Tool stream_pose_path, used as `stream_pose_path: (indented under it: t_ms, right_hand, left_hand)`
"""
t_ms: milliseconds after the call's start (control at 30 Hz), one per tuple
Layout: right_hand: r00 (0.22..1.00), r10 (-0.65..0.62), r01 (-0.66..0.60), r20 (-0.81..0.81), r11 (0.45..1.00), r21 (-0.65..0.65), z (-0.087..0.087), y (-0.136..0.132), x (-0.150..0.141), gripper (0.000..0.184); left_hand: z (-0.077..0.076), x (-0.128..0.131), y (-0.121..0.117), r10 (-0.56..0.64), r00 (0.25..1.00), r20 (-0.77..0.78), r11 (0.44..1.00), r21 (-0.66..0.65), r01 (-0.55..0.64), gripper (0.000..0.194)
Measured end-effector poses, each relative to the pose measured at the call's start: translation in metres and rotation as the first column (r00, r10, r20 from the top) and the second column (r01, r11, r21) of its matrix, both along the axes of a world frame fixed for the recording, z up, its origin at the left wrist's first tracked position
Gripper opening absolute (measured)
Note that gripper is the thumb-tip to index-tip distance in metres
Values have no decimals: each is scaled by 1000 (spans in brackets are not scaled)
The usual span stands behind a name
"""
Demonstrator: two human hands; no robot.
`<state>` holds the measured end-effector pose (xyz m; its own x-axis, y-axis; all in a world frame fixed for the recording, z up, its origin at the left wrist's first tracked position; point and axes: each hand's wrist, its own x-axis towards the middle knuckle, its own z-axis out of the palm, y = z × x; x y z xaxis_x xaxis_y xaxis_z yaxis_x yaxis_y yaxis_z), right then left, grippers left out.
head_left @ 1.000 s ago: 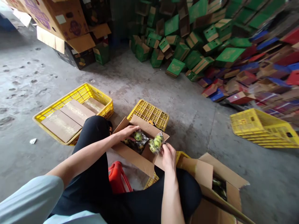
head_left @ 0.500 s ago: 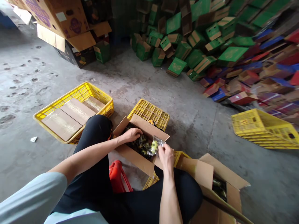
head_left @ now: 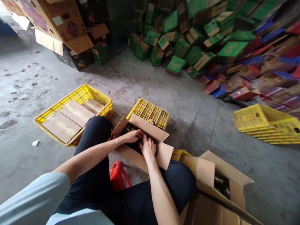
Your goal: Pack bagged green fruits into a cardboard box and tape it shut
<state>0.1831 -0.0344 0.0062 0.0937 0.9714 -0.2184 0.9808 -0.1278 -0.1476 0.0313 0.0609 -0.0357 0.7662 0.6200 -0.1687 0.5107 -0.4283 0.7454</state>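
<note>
An open cardboard box [head_left: 150, 127] with raised flaps sits between my knees; dark, wrapped contents show in it. My left hand [head_left: 133, 136] reaches in from the left, its fingers curled down around something I cannot make out. Close beside it, almost touching, my right hand [head_left: 148, 148] lies over the contents, thumb and fingers apart and pointing down. The spotted yellow-green item in clear wrap is out of sight. My hands cover much of the box's inside.
A yellow crate [head_left: 52, 109] with closed cartons [head_left: 77, 112] stands left. A slatted yellow crate [head_left: 152, 109] lies beyond the box. Another open carton [head_left: 206, 173] stands at right, near stacked yellow crates [head_left: 262, 125]. Green boxes [head_left: 175, 64] pile up behind. Beneath me is a red stool [head_left: 117, 178].
My right hand has moved left and down into the box from its right end. The wrapped spotted item it held is no longer visible. My left hand stays about where it was.
</note>
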Motion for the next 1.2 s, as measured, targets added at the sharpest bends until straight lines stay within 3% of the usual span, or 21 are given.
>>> stream_pose_path:
  t_ms: [100,200,267,333,433,500,700,933,1067,1200]
  right_hand:
    - [998,-35,40,-59,995,92,9,7,11,33]
    - [996,-22,38,-91,983,179,26,-1,37,34]
    - [989,0,51,-146,939,341,36,-10,53,32]
    - [993,9,41,-121,915,402,42,-17,59,30]
    - [987,150,-126,-58,945,302,37,-19,45,28]
    - [986,169,-167,9,963,212,28,-15,28,21]
    - [976,191,-185,104,981,-61,1,3,-4,20]
    - [996,73,-73,46,997,-6,-4,10,-2,28]
    - [998,60,-60,-4,998,34,6,8,5,22]
    - [996,43,-36,-73,995,94,21,3,28,18]
  left_hand:
    - [0,-4,-2,18,999,-47,997,76,-14,51]
    - [-7,-5,-8,20,995,-97,992,126,-7,51]
    - [-12,-2,-12,32,992,-125,989,149,-13,52]
    - [-15,2,-15,49,988,-150,986,167,-24,45]
    - [-15,6,-16,57,982,-179,981,193,-22,23]
    - [-12,8,-16,56,979,-196,977,211,-14,11]
    - [-2,6,-19,52,969,-242,971,238,7,14]
    - [20,-7,-8,39,988,-152,964,267,3,12]
    - [32,-16,7,99,993,-65,948,309,-74,28]
    - [33,-26,10,163,983,-81,936,327,-128,26]
